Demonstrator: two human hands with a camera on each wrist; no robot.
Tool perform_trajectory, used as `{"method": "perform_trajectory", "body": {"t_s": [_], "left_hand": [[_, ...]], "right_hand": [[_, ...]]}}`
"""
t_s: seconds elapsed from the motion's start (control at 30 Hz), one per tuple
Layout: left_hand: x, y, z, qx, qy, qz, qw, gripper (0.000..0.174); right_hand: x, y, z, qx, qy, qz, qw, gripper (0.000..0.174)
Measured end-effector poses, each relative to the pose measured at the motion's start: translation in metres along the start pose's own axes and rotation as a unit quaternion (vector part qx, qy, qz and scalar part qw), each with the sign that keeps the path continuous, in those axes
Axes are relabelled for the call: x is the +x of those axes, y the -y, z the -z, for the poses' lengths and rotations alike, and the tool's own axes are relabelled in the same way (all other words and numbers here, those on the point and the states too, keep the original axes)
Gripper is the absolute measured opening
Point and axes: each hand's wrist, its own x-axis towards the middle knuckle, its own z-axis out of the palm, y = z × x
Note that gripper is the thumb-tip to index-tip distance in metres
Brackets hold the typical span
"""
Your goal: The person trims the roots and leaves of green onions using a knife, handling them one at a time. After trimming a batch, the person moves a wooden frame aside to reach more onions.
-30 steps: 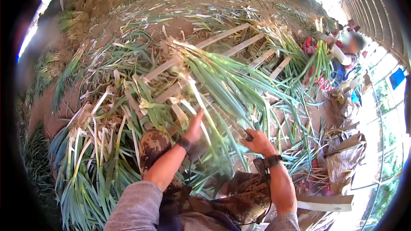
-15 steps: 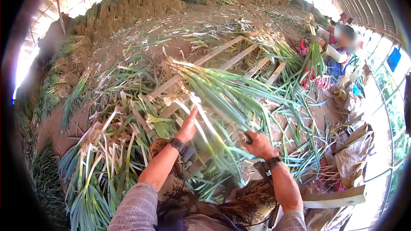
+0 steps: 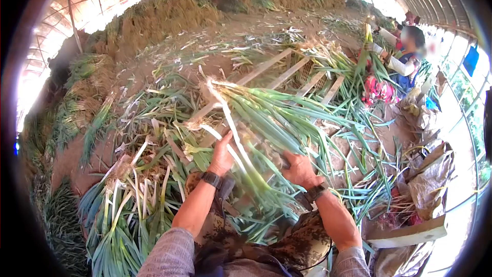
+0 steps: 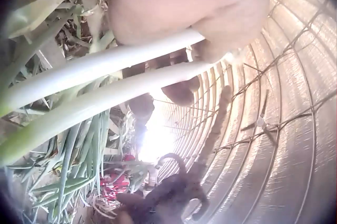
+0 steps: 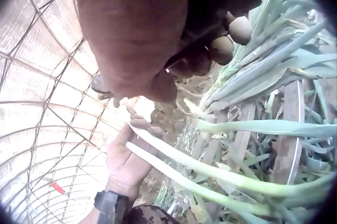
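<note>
Left wrist view shows us fingers the head view hides — left hand (image 4: 189, 8) holding two smooth white stalks (image 4: 105, 62). Right hand (image 3: 300, 168) grips a blurry dark object (image 5: 100, 86).

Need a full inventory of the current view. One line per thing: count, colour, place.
Held stalks: two, white to green, at left hand
Leafy bundle: one, green, over slats
Wooden slats: at least four, tan, centre
Left pile: uncountable, white and green, lower left
Back heap: one, brown-green, upper left
Sacking: count unclear, grey-brown, right
Board: one, pale, lower right
Dark object: one, mostly hidden, in right hand
Other worker: one, blue clothing, upper right
Left hand: one, bare, centre
Right hand: one, bare, right of left hand
Wristbands: two, dark, one per wrist
</note>
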Motion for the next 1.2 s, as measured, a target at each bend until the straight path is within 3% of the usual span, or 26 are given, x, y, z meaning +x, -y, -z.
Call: {"method": "perform_trajectory", "body": {"t_s": [0.07, 0.1, 0.17, 0.23, 0.33, 0.43, 0.5, 0.57, 0.67, 0.73, 0.8, 0.87, 0.9, 0.93, 1.0, 1.03, 1.07, 1.1, 1.13, 1.17, 1.2], "left_hand": [[-0.008, -0.004, -0.001, -0.024, -0.017, 0.053, 0.998, 0.024], [-0.011, -0.002, -0.010, -0.021, -0.048, 0.041, 0.998, 0.022], [-0.014, -0.002, -0.011, -0.014, -0.027, 0.043, 0.999, 0.022], [-0.018, -0.002, -0.025, 0.026, -0.034, 0.022, 0.999, 0.040], [-0.022, -0.006, -0.020, 0.002, 0.007, 0.048, 0.999, 0.047], [-0.023, -0.013, -0.011, 0.017, 0.033, 0.049, 0.998, 0.053], [-0.025, -0.019, -0.008, 0.014, 0.041, 0.054, 0.998, 0.054], [-0.021, -0.025, -0.010, 0.055, -0.008, 0.043, 0.998, 0.055], [-0.014, -0.063, -0.039, 0.061, -0.141, -0.044, 0.987, 0.035], [0.007, -0.108, -0.030, 0.066, -0.053, -0.170, 0.982, 0.028], [0.007, -0.162, -0.062, 0.098, -0.110, -0.214, 0.966, 0.024], [-0.013, -0.167, -0.079, 0.248, -0.090, -0.249, 0.932, 0.024], [0.004, -0.151, -0.033, 0.341, -0.139, -0.245, 0.897, 0.028], [-0.005, -0.130, -0.025, 0.362, -0.189, -0.187, 0.893, 0.033], [-0.018, -0.108, -0.007, 0.308, -0.202, -0.244, 0.897, 0.035], [-0.012, -0.122, 0.004, 0.281, -0.251, -0.251, 0.892, 0.036], [-0.003, -0.144, 0.037, 0.272, -0.250, -0.265, 0.891, 0.036], [0.000, -0.174, 0.049, 0.267, -0.228, -0.370, 0.860, 0.039], [-0.020, -0.210, 0.017, 0.237, -0.251, -0.352, 0.870, 0.041], [-0.028, -0.252, 0.013, 0.250, -0.224, -0.387, 0.859, 0.041], [-0.043, -0.295, -0.002, 0.330, -0.219, -0.450, 0.801, 0.042]], "right_hand": [[0.006, 0.008, -0.002, 0.000, 0.010, -0.004, 1.000, 0.030], [0.007, 0.012, -0.003, 0.001, 0.020, -0.012, 1.000, 0.031], [0.008, 0.016, -0.005, 0.002, 0.029, -0.022, 0.999, 0.032], [0.009, 0.019, -0.006, -0.022, 0.035, -0.040, 0.998, 0.032], [0.009, 0.022, -0.004, -0.024, 0.021, -0.072, 0.997, 0.032], [0.006, 0.019, -0.006, -0.025, 0.013, 0.010, 1.000, 0.031], [0.003, 0.019, -0.006, -0.034, 0.030, -0.002, 0.999, 0.031], [-0.002, 0.016, -0.002, -0.041, 0.046, -0.007, 0.998, 0.031], [-0.012, 0.016, 0.002, -0.005, 0.077, 0.025, 0.997, 0.027], [-0.022, 0.004, -0.007, -0.002, 0.129, 0.045, 0.991, 0.025], [-0.026, 0.004, -0.010, 0.011, 0.131, 0.014, 0.991, 0.025], [-0.023, 0.008, -0.008, -0.004, 0.086, 0.021, 0.996, 0.028], [-0.020, 0.011, -0.007, 0.004, 0.098, 0.019, 0.995, 0.029], [-0.019, 0.014, -0.007, 0.013, 0.109, 0.016, 0.994, 0.029], [-0.015, 0.013, -0.014, 0.012, 0.099, 0.044, 0.994, 0.031], [-0.015, 0.016, -0.014, 0.001, 0.104, 0.048, 0.993, 0.032], [-0.019, 0.017, -0.016, -0.009, 0.116, 0.048, 0.992, 0.033], [-0.021, 0.014, -0.017, 0.005, 0.124, 0.032, 0.992, 0.034], [-0.023, 0.011, -0.016, 0.000, 0.129, 0.016, 0.992, 0.034], [-0.024, 0.004, -0.017, -0.007, 0.139, -0.009, 0.990, 0.034], [-0.025, -0.003, -0.018, -0.012, 0.150, -0.032, 0.988, 0.035]]}}
